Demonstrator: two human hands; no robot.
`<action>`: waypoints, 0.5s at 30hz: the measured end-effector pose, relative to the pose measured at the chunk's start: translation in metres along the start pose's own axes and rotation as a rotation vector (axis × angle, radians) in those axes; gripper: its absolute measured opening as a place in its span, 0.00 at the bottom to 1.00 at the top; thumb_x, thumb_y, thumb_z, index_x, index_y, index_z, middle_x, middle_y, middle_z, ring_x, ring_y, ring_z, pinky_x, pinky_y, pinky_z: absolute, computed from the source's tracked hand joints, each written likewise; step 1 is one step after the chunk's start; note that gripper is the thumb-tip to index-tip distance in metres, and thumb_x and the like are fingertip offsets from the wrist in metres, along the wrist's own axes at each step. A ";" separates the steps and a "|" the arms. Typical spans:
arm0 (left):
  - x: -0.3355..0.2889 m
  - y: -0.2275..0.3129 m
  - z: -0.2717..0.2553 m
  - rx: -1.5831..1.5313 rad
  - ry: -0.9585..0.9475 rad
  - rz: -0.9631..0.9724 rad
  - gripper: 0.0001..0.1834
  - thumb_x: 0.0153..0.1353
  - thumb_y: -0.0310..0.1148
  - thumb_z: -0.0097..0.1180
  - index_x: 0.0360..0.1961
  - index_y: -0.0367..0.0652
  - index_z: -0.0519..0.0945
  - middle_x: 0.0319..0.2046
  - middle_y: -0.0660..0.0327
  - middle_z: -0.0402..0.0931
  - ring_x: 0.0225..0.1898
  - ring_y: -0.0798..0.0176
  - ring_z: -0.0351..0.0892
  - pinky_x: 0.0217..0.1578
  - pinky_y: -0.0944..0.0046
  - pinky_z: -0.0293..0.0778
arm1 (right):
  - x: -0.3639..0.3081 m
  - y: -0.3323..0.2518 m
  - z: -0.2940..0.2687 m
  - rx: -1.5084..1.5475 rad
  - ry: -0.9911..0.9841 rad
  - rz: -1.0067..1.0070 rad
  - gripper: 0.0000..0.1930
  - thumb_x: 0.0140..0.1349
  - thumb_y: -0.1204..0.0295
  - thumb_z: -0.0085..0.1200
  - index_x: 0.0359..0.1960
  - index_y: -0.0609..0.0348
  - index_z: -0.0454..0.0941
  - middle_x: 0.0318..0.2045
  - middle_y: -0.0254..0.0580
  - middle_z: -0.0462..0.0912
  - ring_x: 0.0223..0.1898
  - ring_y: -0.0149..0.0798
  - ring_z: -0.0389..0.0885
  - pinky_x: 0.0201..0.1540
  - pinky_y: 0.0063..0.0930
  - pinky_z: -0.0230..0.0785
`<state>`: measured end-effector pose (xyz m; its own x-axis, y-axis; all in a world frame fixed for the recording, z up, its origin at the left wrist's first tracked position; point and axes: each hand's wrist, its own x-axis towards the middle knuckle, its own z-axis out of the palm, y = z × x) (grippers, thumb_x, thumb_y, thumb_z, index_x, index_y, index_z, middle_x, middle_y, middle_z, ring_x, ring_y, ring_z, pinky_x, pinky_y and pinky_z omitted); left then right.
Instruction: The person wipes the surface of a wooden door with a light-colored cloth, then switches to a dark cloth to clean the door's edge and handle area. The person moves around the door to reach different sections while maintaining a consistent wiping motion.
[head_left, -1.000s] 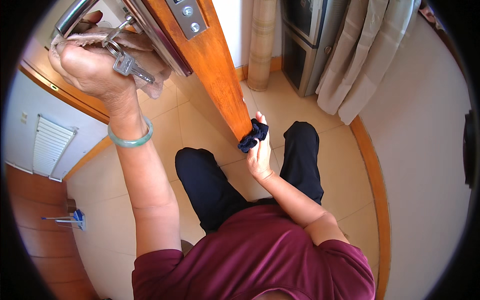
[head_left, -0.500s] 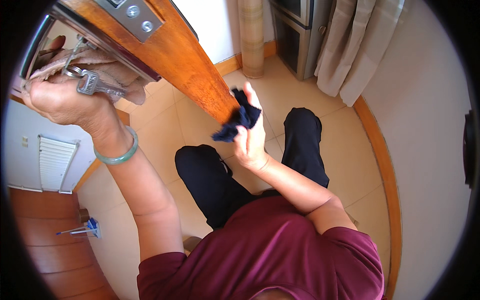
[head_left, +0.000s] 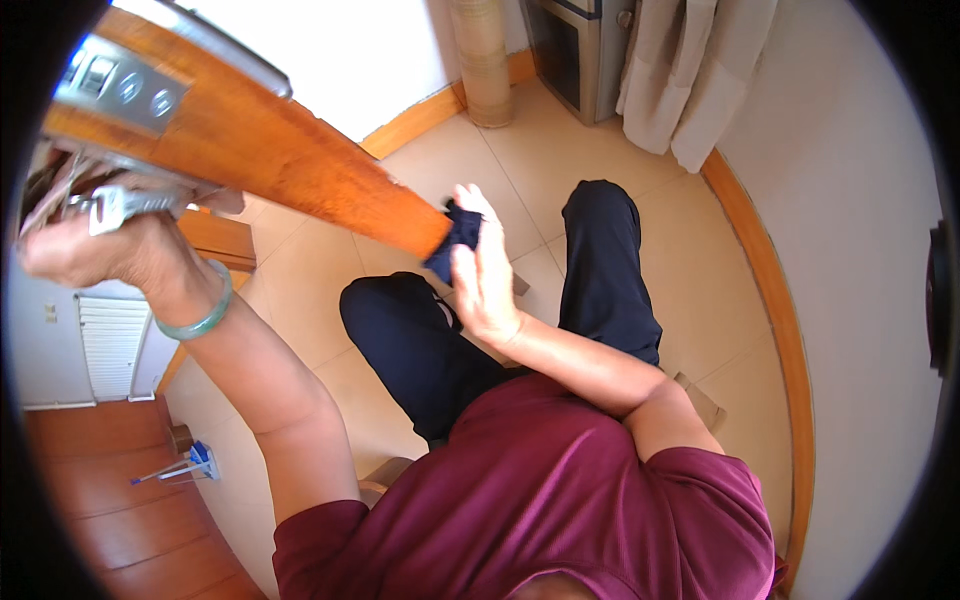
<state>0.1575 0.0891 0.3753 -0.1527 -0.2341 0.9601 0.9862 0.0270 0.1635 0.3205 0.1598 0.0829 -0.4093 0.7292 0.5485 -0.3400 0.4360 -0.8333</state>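
Observation:
A brown wooden door [head_left: 300, 165] runs edge-on from the upper left, with a metal lock plate [head_left: 135, 85] set in its edge. My left hand [head_left: 95, 250] is curled at the door's handle side, closed on a pinkish-beige cloth [head_left: 228, 202] that is mostly hidden and blurred. A silver key [head_left: 130, 207] hangs over that hand's wrist side. My right hand [head_left: 487, 290] presses a bunched dark navy cloth [head_left: 456, 238] onto the near end of the door edge, fingers fairly straight and thumb folded against the cloth.
Beyond the door stand a rolled beige column-like bundle [head_left: 482, 70], a dark-fronted cabinet [head_left: 560, 60] and pale curtains [head_left: 665, 90]. A white wall with a wooden baseboard [head_left: 775, 300] curves along the right. A blue-and-white item [head_left: 203, 460] is at lower left, beside reddish-brown wooden panelling [head_left: 120, 500].
The door edge lies at a flatter slant, its lock end farther left. My left hand has gone left and down with it. My right hand and the navy cloth have shifted slightly left.

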 end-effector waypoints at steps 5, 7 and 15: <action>0.001 -0.012 -0.003 -0.026 0.041 0.024 0.16 0.57 0.39 0.44 0.22 0.36 0.71 0.22 0.58 0.69 0.22 0.65 0.67 0.26 0.66 0.71 | -0.013 0.043 0.013 0.198 -0.076 -0.233 0.30 0.67 0.62 0.41 0.66 0.69 0.52 0.65 0.59 0.56 0.67 0.54 0.55 0.67 0.43 0.46; -0.002 -0.012 -0.003 0.049 0.025 0.072 0.16 0.57 0.39 0.43 0.23 0.35 0.71 0.23 0.57 0.70 0.23 0.64 0.68 0.27 0.65 0.71 | -0.039 0.064 0.003 0.005 -0.142 -0.165 0.30 0.69 0.59 0.36 0.67 0.66 0.51 0.65 0.59 0.55 0.67 0.57 0.54 0.67 0.45 0.48; -0.007 -0.018 -0.001 0.224 -0.018 0.209 0.16 0.58 0.38 0.42 0.27 0.33 0.73 0.27 0.53 0.73 0.27 0.61 0.73 0.31 0.64 0.73 | -0.105 0.146 -0.031 -0.280 -0.445 0.173 0.37 0.52 0.78 0.54 0.64 0.71 0.51 0.64 0.59 0.57 0.67 0.56 0.53 0.70 0.40 0.44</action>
<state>0.1412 0.0889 0.3650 0.0492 -0.1838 0.9817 0.9579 0.2871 0.0058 0.3397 0.1631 -0.0985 -0.7783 0.5353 0.3280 -0.0231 0.4977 -0.8670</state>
